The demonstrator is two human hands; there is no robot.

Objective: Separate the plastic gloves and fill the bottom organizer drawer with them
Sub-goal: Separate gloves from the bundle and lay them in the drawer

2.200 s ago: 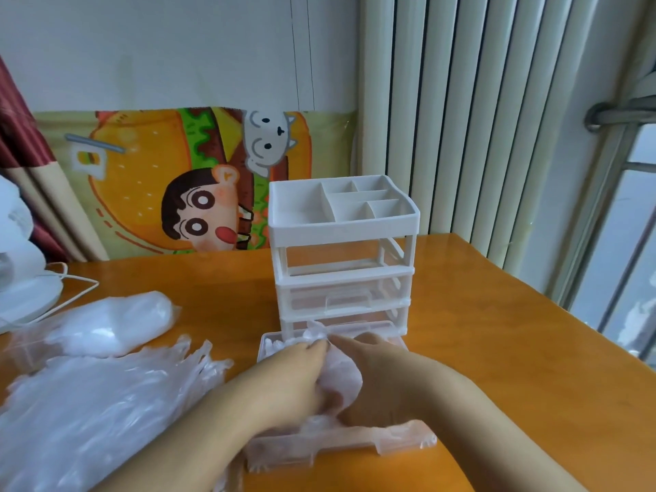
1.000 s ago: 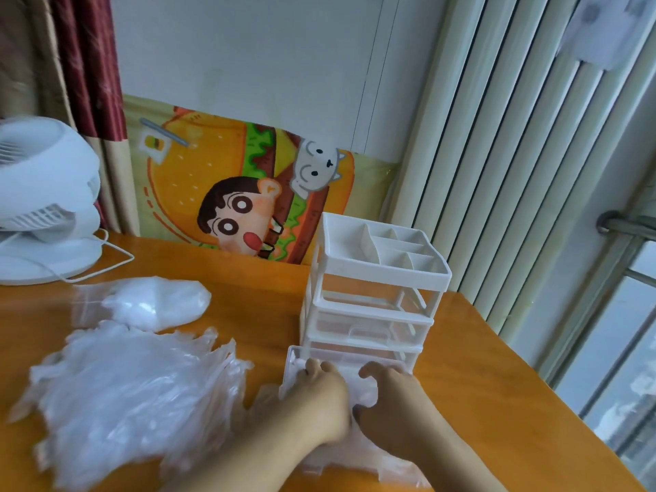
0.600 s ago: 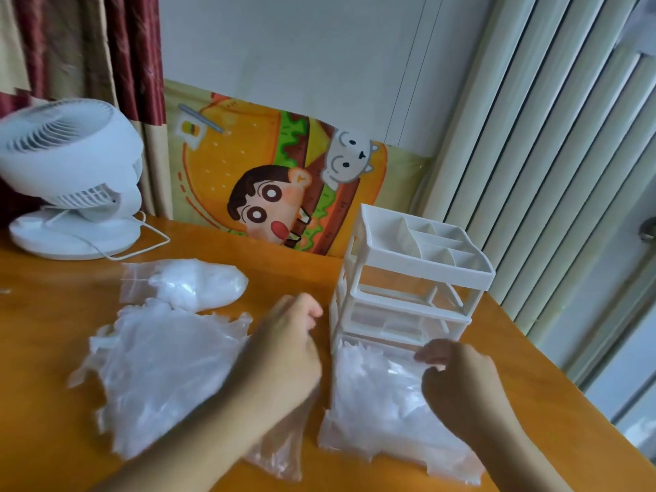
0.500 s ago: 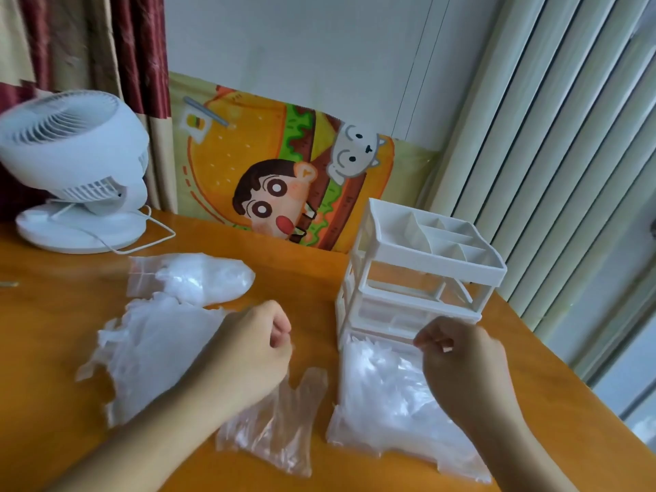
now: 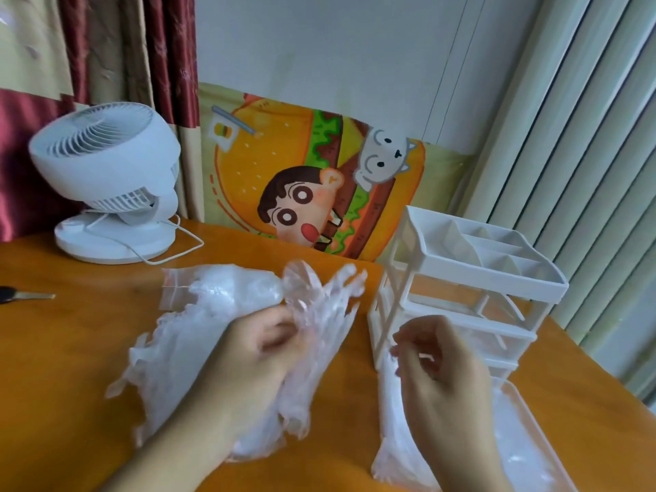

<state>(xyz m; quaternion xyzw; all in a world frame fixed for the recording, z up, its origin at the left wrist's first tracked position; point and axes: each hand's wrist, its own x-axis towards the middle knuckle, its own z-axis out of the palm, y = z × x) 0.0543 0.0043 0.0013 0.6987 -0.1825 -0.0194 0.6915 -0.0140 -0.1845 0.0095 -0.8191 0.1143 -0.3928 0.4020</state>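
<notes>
**Thin gloves, soft and slippery**

While the left hand (image 5: 259, 353) pinches one plastic glove (image 5: 319, 314) above the glove pile (image 5: 177, 349), the right hand (image 5: 436, 367) hovers with curled fingers, holding nothing I can see. Gloves look light, floppy and clingy; pinch an edge. The bottom drawer (image 5: 525, 449) lies pulled out, partly hidden and cut off.

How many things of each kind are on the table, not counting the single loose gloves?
Fan: 1
Drawer organizer: 1
Pulled-out drawer holding gloves: 1
Loose glove pile: 1
Bag of gloves: 1
Glove lifted by the left hand: 1
Dark-handled object at the left edge: 1
Total: 7
</notes>
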